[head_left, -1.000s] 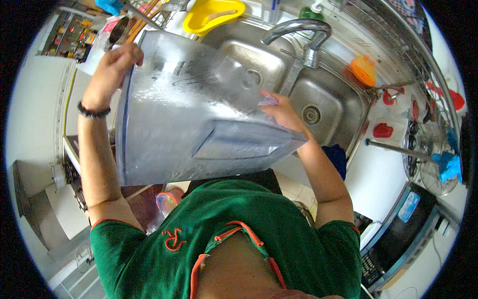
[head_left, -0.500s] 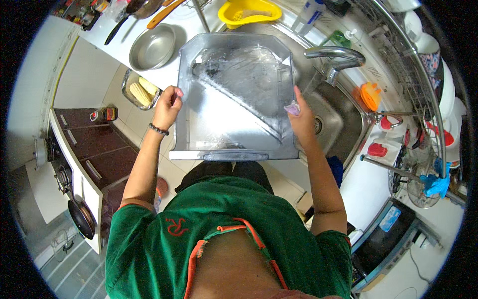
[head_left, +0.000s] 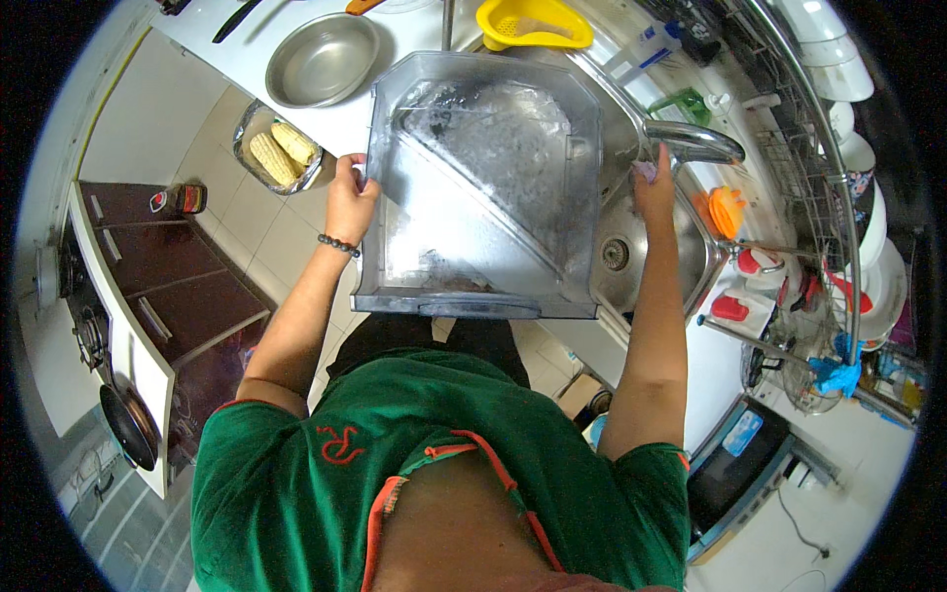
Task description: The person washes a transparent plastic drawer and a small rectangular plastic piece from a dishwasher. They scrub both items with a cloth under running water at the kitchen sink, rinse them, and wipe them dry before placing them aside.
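Note:
A big clear plastic bin [head_left: 483, 197], wet inside with a slanted divider, lies open side up over the steel sink [head_left: 631, 261] and the counter edge. My left hand [head_left: 350, 202], a bead bracelet on its wrist, grips the bin's left rim. My right hand [head_left: 653, 192] is at the bin's right side, just under the curved faucet [head_left: 695, 143], with a small purple scrub pad [head_left: 645, 170] pinched in its fingers. Whether it touches the faucet I cannot tell.
A yellow colander [head_left: 533, 25] and a steel bowl [head_left: 321, 59] sit on the white counter behind the bin. A foil tray of corn cobs [head_left: 281, 148] is to the left. A dish rack [head_left: 838, 197] stands right of the sink. A stove with a pan [head_left: 128, 424] is at lower left.
The bin has come down from a steep tilt in front of me to lie flat over the sink. My right hand has shifted from the bin's side toward the faucet.

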`<state>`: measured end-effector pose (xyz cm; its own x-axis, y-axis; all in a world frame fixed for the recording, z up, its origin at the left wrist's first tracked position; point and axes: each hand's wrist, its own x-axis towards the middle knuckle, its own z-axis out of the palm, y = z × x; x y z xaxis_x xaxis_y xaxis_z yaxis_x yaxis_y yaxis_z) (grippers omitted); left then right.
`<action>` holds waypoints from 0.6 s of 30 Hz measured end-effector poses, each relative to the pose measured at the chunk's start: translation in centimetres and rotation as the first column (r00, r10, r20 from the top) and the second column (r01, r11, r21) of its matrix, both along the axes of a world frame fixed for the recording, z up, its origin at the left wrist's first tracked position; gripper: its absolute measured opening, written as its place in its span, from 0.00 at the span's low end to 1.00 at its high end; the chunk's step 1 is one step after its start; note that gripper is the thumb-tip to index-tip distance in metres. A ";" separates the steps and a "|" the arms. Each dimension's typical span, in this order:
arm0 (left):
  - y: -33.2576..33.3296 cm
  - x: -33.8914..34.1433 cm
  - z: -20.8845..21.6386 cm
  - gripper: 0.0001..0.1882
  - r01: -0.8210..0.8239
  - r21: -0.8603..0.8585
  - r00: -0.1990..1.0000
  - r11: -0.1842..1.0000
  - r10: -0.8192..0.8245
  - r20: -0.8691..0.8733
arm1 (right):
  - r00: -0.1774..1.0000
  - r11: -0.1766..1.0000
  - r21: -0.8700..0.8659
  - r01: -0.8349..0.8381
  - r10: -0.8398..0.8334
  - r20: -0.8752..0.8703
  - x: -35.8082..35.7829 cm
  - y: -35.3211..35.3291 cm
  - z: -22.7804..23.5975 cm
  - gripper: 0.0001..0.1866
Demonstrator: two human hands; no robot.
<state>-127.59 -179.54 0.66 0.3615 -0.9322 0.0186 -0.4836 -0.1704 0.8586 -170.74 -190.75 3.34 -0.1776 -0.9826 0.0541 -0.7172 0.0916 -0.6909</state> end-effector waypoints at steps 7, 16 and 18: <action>-1.1 -1.3 1.9 0.15 -0.026 0.037 0.996 0.999 0.029 -0.084 | 0.987 0.989 -0.049 -0.142 0.138 -0.079 -0.8 -0.6 -1.5 0.29; -3.5 -3.9 4.4 0.24 -0.004 0.153 1.000 0.988 0.000 0.025 | 0.944 0.981 0.027 -0.190 0.191 -0.268 -2.7 -0.6 -2.6 0.26; -3.5 -4.5 4.4 0.26 -0.006 0.159 0.999 0.987 0.001 0.032 | 0.936 0.975 0.000 -0.223 0.214 -0.280 -3.4 -0.4 -3.3 0.26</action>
<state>-132.05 -183.07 5.07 0.3663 -0.9229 -0.1185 -0.5091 -0.3053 0.8048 -174.17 -191.18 0.04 0.0674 -0.9925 0.1017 -0.8804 -0.1071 -0.4620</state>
